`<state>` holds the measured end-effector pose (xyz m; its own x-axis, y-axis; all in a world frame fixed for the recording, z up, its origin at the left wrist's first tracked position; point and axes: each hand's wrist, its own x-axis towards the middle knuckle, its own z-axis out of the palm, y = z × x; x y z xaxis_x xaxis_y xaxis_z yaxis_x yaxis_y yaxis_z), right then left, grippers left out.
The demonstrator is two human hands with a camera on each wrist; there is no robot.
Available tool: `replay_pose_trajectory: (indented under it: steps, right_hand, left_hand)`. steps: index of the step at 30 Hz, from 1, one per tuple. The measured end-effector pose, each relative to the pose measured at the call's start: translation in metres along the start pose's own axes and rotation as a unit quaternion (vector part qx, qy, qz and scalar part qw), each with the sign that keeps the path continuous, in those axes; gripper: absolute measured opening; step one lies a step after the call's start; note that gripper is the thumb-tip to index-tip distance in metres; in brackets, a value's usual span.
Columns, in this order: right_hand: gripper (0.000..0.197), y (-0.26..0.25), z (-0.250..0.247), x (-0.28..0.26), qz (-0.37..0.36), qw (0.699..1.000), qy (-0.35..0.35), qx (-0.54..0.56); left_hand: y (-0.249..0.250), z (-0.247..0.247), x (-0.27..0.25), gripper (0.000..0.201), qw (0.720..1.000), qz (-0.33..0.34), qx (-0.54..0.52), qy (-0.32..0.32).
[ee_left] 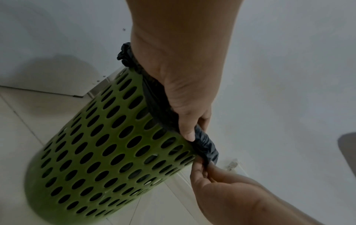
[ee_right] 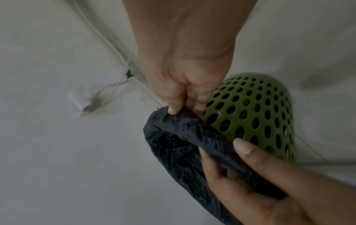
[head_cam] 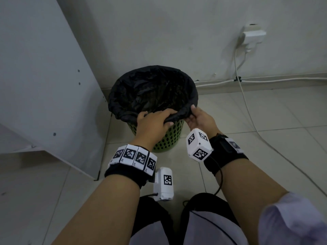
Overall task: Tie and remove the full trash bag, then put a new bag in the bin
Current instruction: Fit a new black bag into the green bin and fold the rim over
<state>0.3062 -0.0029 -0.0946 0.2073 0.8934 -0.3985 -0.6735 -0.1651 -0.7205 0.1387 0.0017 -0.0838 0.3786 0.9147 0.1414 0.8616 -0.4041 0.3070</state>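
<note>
Hands work the near rim of a green perforated bin [head_cam: 168, 138] standing on the tiled floor [head_cam: 247, 121] by a white wall, a black trash bag [head_cam: 150, 89] lining it with its edge folded over the rim. Left hand [head_cam: 152, 122] curls its fingers over the rolled bag edge, thumb underneath, gripping it. Right hand [head_cam: 198, 119] pinches the same edge just beside it between thumb and fingertips. White cables [head_cam: 247, 106] trail along the floor to the right, up to a wall plug [head_cam: 253, 35]
</note>
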Motion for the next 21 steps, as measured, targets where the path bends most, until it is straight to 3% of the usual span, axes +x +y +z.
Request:
replay_pose_trajectory:
  steps: [8,12,19,21]
  right_hand:
    - [0.056,-0.002,0.004,0.0,0.071,0.996,-0.028,0.054]
    - [0.026,0.002,0.009,0.003,0.026,0.997,0.037,0.057]
    - [0.016,-0.012,0.009,0.007,0.052,0.997,-0.043,-0.035]
    - [0.026,-0.012,0.005,0.011,0.056,0.997,-0.04,-0.043]
  left_hand:
    - [-0.002,0.002,0.0,0.031,1.0,0.008,-0.001,0.029]
    - [-0.004,0.004,0.002,0.03,0.999,0.007,0.007,0.031]
    - [-0.003,0.007,0.001,0.031,0.999,0.009,0.03,0.042]
    - [-0.003,0.009,0.002,0.032,0.998,0.009,0.035,0.043]
